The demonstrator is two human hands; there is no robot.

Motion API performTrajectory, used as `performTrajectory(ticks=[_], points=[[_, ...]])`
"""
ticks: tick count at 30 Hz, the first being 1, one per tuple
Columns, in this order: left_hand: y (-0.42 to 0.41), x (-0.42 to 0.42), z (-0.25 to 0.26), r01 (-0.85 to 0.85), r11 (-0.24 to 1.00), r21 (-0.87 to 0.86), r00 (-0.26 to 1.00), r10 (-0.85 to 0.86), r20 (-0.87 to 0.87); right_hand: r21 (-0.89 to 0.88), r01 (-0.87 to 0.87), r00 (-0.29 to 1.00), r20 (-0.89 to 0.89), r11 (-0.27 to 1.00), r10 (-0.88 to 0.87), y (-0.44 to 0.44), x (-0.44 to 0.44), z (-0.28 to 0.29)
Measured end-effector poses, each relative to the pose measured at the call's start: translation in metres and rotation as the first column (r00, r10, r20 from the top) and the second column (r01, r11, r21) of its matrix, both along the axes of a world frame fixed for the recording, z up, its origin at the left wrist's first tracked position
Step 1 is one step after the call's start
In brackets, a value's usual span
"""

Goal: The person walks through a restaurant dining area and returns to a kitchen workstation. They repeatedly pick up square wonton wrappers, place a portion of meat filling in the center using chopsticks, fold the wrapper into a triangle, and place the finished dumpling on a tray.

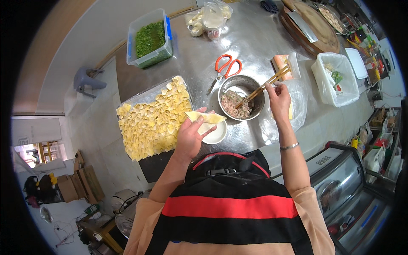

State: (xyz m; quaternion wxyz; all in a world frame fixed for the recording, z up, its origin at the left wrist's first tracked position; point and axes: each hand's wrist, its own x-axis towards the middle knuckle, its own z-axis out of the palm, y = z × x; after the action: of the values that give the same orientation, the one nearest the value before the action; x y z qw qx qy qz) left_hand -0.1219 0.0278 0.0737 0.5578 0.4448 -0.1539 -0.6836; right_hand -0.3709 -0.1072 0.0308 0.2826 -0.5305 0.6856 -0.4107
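In my left hand (pixel 193 127) lies a pale yellow dough wrapper (pixel 208 118), partly folded over, above a small white dish (pixel 218 134). My right hand (pixel 280 98) grips a pair of wooden chopsticks (pixel 266 83), their tips in the minced meat filling (pixel 234 103). That filling sits in a round metal bowl (pixel 262 106). Left of my left hand, a tray holds many folded yellow wontons (pixel 153 124) in packed rows. A clear plastic bag (pixel 298 111) with yellow wrappers lies under and beside my right hand. Whether the folded wrapper contains filling cannot be told.
Red-handled scissors (pixel 227 68) lie behind the bowl. A plastic tub of chopped greens (pixel 149 41) stands back left, bagged food (pixel 208 19) behind. A cleaver (pixel 302 27) rests on a round wooden chopping board (pixel 322 35). A bag-lined white bin (pixel 334 79) is at the right.
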Motion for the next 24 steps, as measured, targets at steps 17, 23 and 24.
performTrajectory(ticks=[17,23,24], points=[[0.089,0.052,-0.016,-0.176,0.983,0.057,0.984,0.175,0.016,0.234,-0.776,0.27,-0.716,0.586,0.643,0.12,0.075,0.001],[0.092,0.052,-0.011,0.013,0.998,0.066,1.0,-0.014,0.016,0.327,-0.729,0.221,-0.719,0.601,0.659,0.117,0.087,-0.025],[0.092,0.053,-0.008,0.03,0.997,0.068,0.999,-0.032,0.03,0.277,-0.772,0.273,-0.668,0.572,0.693,0.115,0.085,-0.005]])
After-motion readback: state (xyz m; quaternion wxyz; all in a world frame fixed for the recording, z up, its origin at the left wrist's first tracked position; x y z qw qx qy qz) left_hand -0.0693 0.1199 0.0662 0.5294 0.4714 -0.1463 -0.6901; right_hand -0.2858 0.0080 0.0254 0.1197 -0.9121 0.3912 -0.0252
